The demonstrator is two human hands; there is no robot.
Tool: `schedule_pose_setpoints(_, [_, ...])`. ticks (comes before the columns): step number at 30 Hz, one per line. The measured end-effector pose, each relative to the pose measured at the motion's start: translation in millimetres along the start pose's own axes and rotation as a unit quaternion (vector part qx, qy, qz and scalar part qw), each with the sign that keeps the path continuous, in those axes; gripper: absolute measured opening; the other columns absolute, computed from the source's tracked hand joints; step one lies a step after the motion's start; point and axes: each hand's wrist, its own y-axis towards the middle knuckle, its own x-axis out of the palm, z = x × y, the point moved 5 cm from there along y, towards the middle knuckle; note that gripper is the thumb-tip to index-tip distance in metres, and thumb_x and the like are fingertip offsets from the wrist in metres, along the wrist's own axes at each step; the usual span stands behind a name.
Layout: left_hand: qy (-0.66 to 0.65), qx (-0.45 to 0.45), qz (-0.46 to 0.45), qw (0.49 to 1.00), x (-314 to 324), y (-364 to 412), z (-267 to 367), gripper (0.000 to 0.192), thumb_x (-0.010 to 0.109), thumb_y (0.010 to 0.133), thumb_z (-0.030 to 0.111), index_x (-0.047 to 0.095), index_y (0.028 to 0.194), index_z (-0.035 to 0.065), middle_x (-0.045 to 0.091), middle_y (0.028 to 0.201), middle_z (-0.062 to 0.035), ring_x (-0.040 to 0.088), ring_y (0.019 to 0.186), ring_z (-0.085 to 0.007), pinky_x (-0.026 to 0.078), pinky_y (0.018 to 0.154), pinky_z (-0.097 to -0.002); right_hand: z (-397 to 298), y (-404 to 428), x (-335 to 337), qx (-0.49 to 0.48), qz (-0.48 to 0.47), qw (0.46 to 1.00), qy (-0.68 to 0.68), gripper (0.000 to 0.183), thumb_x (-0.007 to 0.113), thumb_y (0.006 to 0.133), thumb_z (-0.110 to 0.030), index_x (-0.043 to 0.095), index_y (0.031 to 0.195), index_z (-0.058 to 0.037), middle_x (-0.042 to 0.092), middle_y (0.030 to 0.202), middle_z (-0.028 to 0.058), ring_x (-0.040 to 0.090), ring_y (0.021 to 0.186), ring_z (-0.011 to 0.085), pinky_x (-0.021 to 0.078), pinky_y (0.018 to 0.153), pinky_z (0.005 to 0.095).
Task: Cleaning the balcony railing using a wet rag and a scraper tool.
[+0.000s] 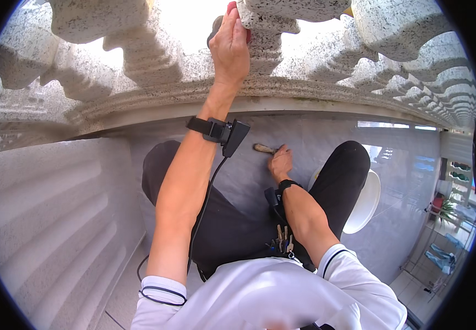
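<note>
My left hand [230,49] reaches up against a speckled stone baluster [262,47]. Its fingers close around a red object [248,36], of which only small edges show. A dark brown piece [215,31] juts out on the hand's left side; what it belongs to is hidden. Low between my knees, my right hand [281,161] grips a tool with a worn wooden handle [264,148]. The handle points left, and the tool's other end is hidden by my fingers. Both wrists carry black strapped devices.
A stone ledge [205,88] runs beneath the row of balusters. On the left stands a ridged pale wall [56,214]. A white bucket [363,202] sits beside my right knee on the grey tiled floor [398,181]. A cable [205,206] trails along my left arm. Further right are a metal rack [421,247] and a potted plant [446,208].
</note>
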Motion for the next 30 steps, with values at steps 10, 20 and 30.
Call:
schedule_pose_setpoints(10, [0.001,0.124,0.069,0.990,12.9,-33.6,17.5,0.051,0.049,0.104,0.027,0.045,0.141,-0.0078,0.069,0.105,-0.0090,0.060,0.086,-0.0120,0.048,0.075,-0.0253,-55.1,-11.3,-1.6,-0.329,0.031,0.940,-0.084,0.049,0.078,0.067,-0.018,0.060,0.113,-0.0135,0.058,0.112,0.0133,0.058,0.107,0.0355,0.0525,0.078,0.0499])
schedule_pose_setpoints(20, [0.083,0.139,0.010,0.987,3.4,-25.1,3.6,0.047,0.055,0.102,0.025,0.050,0.140,-0.0007,0.070,0.091,-0.0076,0.057,0.070,-0.0122,0.048,0.066,-0.0280,-116.1,-7.3,-174.4,-0.312,0.069,0.891,0.324,0.026,0.073,0.074,-0.011,0.062,0.095,-0.0006,0.071,0.085,0.0149,0.070,0.085,0.0330,0.0559,0.073,0.0407])
schedule_pose_setpoints(30, [0.104,0.126,0.020,0.986,4.2,-8.9,-7.7,0.031,0.063,0.098,0.026,0.058,0.117,0.0020,0.069,0.091,-0.0064,0.061,0.077,-0.0141,0.050,0.069,-0.0300,-135.4,-29.6,-331.6,-0.467,0.225,0.670,0.531,0.010,0.066,0.081,0.002,0.060,0.089,-0.0010,0.073,0.082,0.0074,0.070,0.079,0.0125,0.0538,0.071,0.0248])
